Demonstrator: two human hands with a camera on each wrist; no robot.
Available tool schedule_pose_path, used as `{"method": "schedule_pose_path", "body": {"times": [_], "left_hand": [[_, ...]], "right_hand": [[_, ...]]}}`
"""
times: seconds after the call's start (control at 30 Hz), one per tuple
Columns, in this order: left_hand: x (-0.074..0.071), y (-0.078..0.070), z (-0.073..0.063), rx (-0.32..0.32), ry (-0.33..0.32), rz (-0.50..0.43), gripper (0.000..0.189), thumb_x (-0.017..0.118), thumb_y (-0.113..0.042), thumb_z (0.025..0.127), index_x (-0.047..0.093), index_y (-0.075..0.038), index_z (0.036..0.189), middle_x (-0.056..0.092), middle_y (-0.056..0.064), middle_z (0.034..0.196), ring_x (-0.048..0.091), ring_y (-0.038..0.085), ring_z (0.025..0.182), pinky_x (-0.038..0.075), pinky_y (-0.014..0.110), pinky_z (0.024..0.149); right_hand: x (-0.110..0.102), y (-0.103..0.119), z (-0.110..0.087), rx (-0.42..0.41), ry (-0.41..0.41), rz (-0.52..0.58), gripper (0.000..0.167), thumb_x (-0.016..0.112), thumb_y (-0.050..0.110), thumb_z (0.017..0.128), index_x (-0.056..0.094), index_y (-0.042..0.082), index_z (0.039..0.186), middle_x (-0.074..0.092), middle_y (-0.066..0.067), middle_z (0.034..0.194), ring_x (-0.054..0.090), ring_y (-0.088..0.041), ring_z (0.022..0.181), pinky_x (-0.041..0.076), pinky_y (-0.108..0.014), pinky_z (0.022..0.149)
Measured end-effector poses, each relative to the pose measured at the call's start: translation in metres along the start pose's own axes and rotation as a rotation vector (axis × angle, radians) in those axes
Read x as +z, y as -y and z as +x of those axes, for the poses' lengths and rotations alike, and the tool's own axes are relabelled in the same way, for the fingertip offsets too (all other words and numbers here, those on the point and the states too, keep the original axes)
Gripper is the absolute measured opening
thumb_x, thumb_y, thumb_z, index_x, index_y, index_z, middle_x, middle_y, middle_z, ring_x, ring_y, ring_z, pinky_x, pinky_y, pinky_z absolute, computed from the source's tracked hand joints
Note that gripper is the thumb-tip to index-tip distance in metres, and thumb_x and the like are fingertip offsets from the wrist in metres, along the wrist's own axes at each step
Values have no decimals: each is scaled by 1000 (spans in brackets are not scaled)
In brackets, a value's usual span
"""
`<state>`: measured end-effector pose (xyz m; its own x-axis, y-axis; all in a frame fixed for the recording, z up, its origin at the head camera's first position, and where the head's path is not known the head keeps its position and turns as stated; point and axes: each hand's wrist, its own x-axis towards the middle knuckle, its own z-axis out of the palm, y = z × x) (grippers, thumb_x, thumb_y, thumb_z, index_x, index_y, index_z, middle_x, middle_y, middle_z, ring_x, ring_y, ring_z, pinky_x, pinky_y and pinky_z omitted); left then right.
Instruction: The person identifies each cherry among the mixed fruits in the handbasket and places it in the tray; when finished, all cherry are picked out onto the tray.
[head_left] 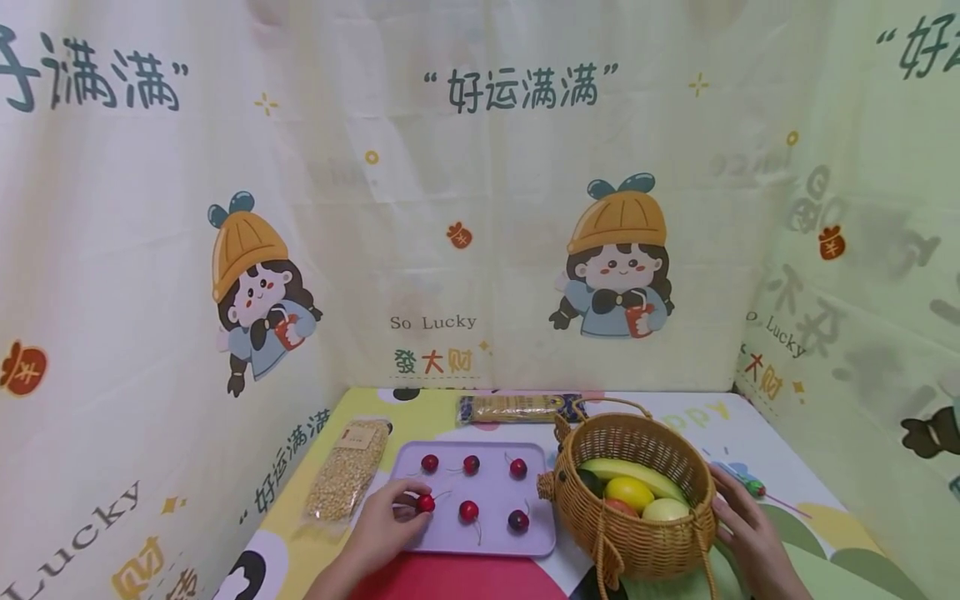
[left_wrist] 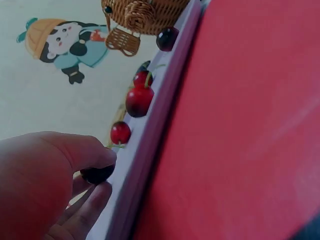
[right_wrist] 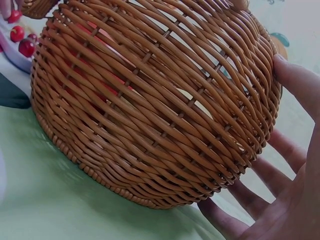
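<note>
My left hand [head_left: 387, 523] is over the front left corner of a lilac tray [head_left: 491, 543]. Its thumb and fingers pinch a cherry [head_left: 425, 502], which looks dark in the left wrist view. Several more red cherries [head_left: 468, 511] with thin stems lie spaced out on the tray. To the tray's right stands a wicker basket [head_left: 660, 550] with an animal snout, holding a banana [head_left: 633, 473], a lemon [head_left: 628, 493] and other fruit. Against the basket's right side rest the spread, nearly straight fingers of my right hand [head_left: 752, 533].
A clear bag of pale kernels [head_left: 347, 471] lies left of the tray. Behind it is a long packet of noodles [head_left: 517, 407]. A thin stick with a green and red end [head_left: 756, 487] lies right of the basket. Printed curtains [head_left: 495, 250] enclose the table.
</note>
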<state>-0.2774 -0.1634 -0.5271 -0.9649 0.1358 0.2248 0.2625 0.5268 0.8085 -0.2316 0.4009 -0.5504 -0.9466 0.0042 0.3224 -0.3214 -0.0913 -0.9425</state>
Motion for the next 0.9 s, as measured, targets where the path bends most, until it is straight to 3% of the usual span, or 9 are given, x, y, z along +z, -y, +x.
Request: {"method": "schedule_pose_path", "body": {"times": [0.5, 0.63, 0.77, 0.9], "left_hand": [[-4, 14, -8, -11, 7, 74, 30, 92, -10, 90, 78, -14, 116, 76, -1, 107, 73, 14, 99, 64, 24, 87], [-3, 13, -8, -4, -31, 110, 37, 95, -14, 87, 77, -18, 119, 75, -1, 112, 71, 14, 101, 64, 25, 87], [8, 4, -6, 55, -129, 162, 48, 99, -23, 82, 77, -24, 125, 74, -5, 123, 63, 16, 114, 58, 35, 96], [26, -24, 2, 180, -185, 170, 52, 101, -33, 80, 77, -36, 126, 70, -12, 133, 56, 19, 129, 47, 52, 108]], "right_hand": [[-1, 1, 3, 18, 7, 4, 51, 41, 8, 119, 51, 37, 160, 59, 38, 141, 59, 16, 125, 61, -22, 90], [-1, 0, 3, 9, 6, -1, 52, 41, 7, 119, 49, 33, 163, 59, 38, 142, 59, 16, 126, 61, -22, 90], [1, 3, 2, -6, -16, -67, 53, 38, 12, 120, 39, 23, 172, 53, 37, 148, 55, 20, 128, 55, -15, 94], [5, 20, 3, -77, -34, -224, 58, 37, 13, 121, 26, 19, 177, 40, 27, 164, 44, 24, 136, 40, -6, 105]]}}
